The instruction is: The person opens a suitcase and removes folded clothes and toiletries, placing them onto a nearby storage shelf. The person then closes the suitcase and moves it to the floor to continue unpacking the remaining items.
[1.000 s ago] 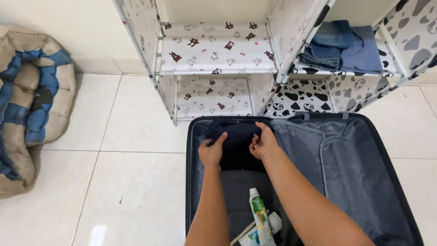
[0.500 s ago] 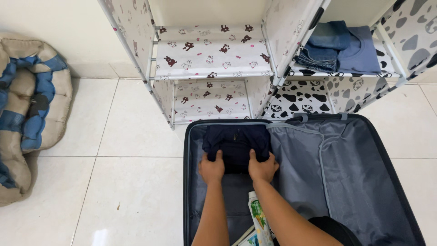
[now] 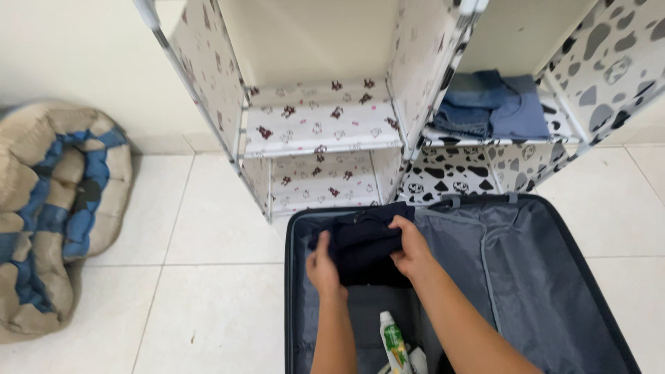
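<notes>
An open dark grey hard-shell suitcase with grey fabric lining (image 3: pixel 526 277) is seen on the white tiled floor (image 3: pixel 208 305), just before a white fabric shelf unit with animal print (image 3: pixel 315 131). A folded dark navy garment (image 3: pixel 364 242) lies at the suitcase's upper left end, gripped between both hands: the left hand (image 3: pixel 324 265) is clasped on its left edge, the right hand (image 3: pixel 410 247) on its right edge. The suitcase's lower end is cut off by the frame. A green-and-white tube (image 3: pixel 393 343) lies below the garment, partly hidden. The right half of the lining is unoccupied.
</notes>
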